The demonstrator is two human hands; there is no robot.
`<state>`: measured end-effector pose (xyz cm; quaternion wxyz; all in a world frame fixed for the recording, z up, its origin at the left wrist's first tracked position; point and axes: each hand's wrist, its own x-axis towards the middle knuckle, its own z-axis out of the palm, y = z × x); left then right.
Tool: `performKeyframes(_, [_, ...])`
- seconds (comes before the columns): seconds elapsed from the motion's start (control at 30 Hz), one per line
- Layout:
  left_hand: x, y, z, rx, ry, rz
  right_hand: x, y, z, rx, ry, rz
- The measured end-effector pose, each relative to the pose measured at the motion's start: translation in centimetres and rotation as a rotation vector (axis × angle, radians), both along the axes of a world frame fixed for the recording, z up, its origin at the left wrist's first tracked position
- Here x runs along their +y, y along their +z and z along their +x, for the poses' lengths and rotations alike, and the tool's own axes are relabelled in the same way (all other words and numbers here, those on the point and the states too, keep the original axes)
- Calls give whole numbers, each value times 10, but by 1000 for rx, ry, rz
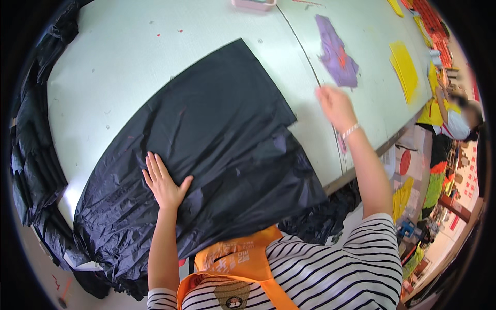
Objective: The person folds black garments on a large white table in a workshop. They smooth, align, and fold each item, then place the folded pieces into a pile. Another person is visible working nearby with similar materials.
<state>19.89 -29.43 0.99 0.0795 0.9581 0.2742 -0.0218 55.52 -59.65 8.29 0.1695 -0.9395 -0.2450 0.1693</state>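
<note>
A large sheet of thin, shiny black fabric (206, 119) covers the near part of the table, wrinkled toward me and smoother at its far corner. My left hand (166, 188) lies flat on it, fingers stretched and thumb out to the side. Off the fabric's right edge, my right hand (336, 106) is raised over the table, slightly blurred, its fingers curled closed. Whatever is in those fingers, if anything, cannot be made out. Below that hand, a small pinkish object (341, 143) lies by the table seam, partly hidden by the wrist.
The pale table (119, 67) has a dark seam across it. Purple cloth (337, 54) lies beyond my right hand, and yellow pieces (404, 71) lie farther right. A pink tray (254, 4) stands at the far edge. Black fabric (33, 139) is bunched along the left. Another person (454, 121) works at the right.
</note>
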Motion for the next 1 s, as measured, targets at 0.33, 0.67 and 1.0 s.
performKeyframes(0.33, [36, -10, -31, -556, -24, -619, -130, 10, -199, 457, -213, 170])
performKeyframes(0.67, [13, 53, -111, -411, 22, -276, -148, -40, -105, -376, -346, 174])
performKeyframes(1.0, [-131, 72, 138, -263, -522, -427, -131, -98, -90, -607, -335, 171])
